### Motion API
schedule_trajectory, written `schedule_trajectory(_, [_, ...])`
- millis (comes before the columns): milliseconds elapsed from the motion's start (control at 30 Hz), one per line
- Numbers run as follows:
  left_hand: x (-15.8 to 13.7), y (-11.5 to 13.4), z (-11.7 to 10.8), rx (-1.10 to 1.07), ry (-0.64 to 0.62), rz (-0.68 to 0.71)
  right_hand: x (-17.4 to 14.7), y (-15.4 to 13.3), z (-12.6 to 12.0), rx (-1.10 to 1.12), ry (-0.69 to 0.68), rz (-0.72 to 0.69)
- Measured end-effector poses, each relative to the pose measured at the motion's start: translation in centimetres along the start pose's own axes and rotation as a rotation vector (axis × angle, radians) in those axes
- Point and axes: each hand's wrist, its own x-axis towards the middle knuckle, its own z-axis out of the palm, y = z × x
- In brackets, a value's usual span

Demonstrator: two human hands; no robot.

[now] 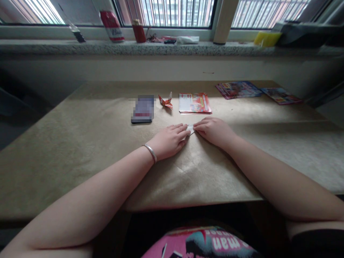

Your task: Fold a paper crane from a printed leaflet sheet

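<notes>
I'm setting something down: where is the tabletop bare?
Beige tabletop: bare left of the blurred dark rectangular device, and between the right forearm and blue printed sheets. Crowded: the middle, with left hand and right hand at small white paper near red printed sheets.

On the stone windowsill (161,50), a red-and-white can (113,27) stands near a small red container (139,33), with a white packet (187,40) farther right. Beyond a pale post (225,21) sits a yellow thing (267,39), perhaps a sponge. Colourful leaflets (243,89) lie at the table's (67,143) back right; bars (177,13) show outside the window.
</notes>
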Motion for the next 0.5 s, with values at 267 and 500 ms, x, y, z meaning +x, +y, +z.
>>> schedule_trajectory(267, [-0.3,-0.6,-0.3,0.039,-0.027,0.052,-0.3,0.7,-0.4,-0.033,-0.048,0.111])
schedule_trajectory(500, [-0.4,-0.9,-0.3,-0.002,-0.072,0.021,-0.9,1.9,-0.8,-0.053,-0.050,0.219])
